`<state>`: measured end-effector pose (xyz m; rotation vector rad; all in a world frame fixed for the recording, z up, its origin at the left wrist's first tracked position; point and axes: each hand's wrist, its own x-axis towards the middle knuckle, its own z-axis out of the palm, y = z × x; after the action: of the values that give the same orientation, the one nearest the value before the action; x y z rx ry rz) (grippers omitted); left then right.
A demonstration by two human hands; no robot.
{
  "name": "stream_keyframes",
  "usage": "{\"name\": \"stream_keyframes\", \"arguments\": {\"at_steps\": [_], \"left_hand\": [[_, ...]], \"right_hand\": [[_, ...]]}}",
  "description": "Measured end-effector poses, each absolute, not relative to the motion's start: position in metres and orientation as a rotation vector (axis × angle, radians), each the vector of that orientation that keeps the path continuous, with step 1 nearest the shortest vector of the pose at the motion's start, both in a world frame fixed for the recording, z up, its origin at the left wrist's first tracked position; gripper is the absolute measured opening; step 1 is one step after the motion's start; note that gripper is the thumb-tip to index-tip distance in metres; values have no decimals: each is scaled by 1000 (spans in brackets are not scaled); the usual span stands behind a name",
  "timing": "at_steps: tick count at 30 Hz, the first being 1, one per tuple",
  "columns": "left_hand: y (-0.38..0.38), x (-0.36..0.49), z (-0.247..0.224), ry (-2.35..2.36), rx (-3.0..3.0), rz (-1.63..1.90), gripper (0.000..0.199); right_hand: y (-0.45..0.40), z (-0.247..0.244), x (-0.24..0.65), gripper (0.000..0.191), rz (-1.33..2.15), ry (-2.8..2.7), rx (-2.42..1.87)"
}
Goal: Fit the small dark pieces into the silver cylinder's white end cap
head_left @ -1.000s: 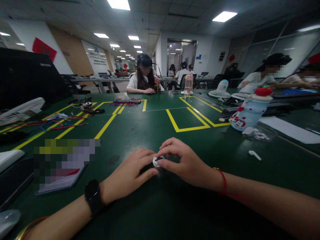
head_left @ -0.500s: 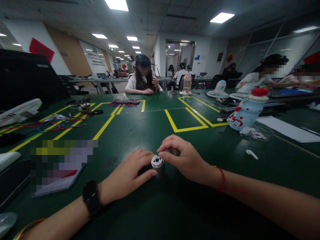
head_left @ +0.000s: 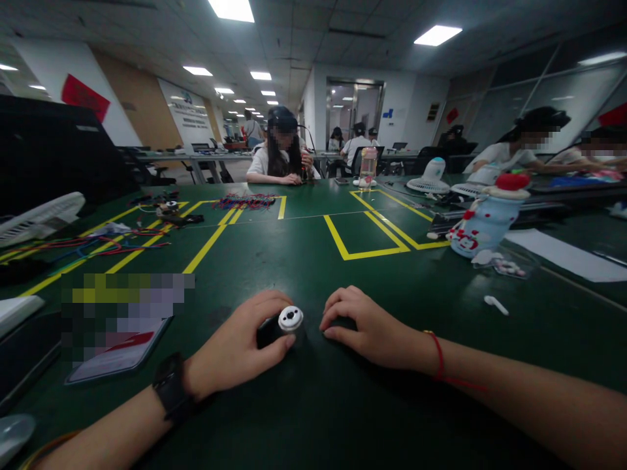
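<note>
My left hand (head_left: pixel 245 343) has its thumb and fingers closed around a small cylindrical motor (head_left: pixel 290 320). The motor stands upright on the green table (head_left: pixel 274 254); its pale top end has a dark centre and small holes. To the right of it, apart from the motor, my right hand (head_left: pixel 360 326) is low over the table. Its fingers are curled, with thumb and fingertips close together. Whatever may be between those fingertips is too small or hidden to make out.
Left are an ID-like card (head_left: pixel 122 352), coloured wires (head_left: pixel 93 245) and a wire bundle (head_left: pixel 245 201). Right are a white earbud (head_left: pixel 496 305), a light-blue bottle (head_left: pixel 484 225), a small plastic bag (head_left: pixel 502 264) and paper (head_left: pixel 568 254). Across the table sits a person (head_left: pixel 279 153).
My right hand has come away from the motor's top, moving right and down to the table. My left hand has shifted the motor slightly left.
</note>
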<state>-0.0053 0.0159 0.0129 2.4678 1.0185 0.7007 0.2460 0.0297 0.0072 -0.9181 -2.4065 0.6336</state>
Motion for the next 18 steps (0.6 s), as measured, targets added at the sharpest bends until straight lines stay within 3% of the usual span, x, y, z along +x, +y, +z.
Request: {"name": "stream_keyframes", "arguments": {"at_steps": [5, 10, 18], "left_hand": [[17, -6, 12, 1016, 2457, 688, 23], [16, -6, 14, 1010, 2455, 677, 20], [17, -8, 13, 1060, 2437, 638, 22]], "right_hand": [[28, 11, 246, 12, 690, -2355, -923], [44, 11, 257, 20, 1014, -1853, -1110], [83, -1, 281, 23, 1005, -1567, -1226]]}}
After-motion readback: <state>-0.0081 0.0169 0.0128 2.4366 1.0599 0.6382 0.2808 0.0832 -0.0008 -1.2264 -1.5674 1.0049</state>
